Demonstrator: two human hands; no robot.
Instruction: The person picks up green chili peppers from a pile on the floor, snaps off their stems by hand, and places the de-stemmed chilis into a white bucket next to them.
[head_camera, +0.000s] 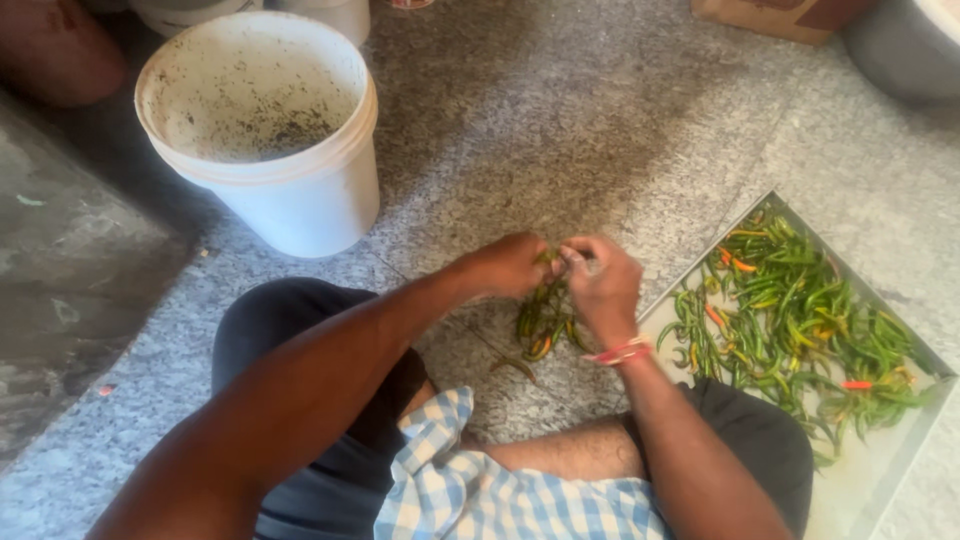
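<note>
I sit on a speckled stone floor, and both hands meet in front of me. My left hand (512, 264) is closed around a bunch of green chillies (545, 318) that hangs down from it. My right hand (602, 280) pinches the top of the same bunch, fingers closed on a chilli stem. A red thread band circles my right wrist. To the right lies a metal tray (880, 470) heaped with green chillies (800, 320), a few of them orange or red.
A white plastic bucket (300, 205) with dark specks inside stands at the upper left. A cardboard box (775, 15) and a grey vessel (905, 45) sit at the top right. My knees and checked shirt fill the lower edge.
</note>
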